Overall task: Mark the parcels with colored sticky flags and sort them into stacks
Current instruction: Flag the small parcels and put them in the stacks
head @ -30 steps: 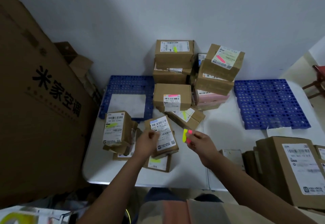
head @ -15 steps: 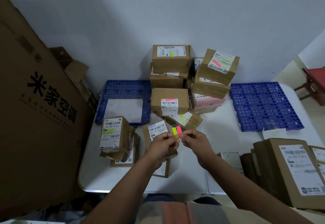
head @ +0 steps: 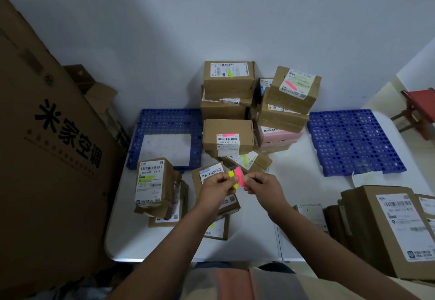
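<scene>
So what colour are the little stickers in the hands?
Yellow and pink, seen in the head view.

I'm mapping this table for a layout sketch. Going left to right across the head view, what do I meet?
Big printed carton → left blue mat → left hand → flags → right hand → right blue mat → red stool.

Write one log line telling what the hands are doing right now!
left hand: pinches yellow sticky flag | right hand: pinches pink sticky flag | below: unflagged brown cardboard parcel | step: peeling flag
</scene>
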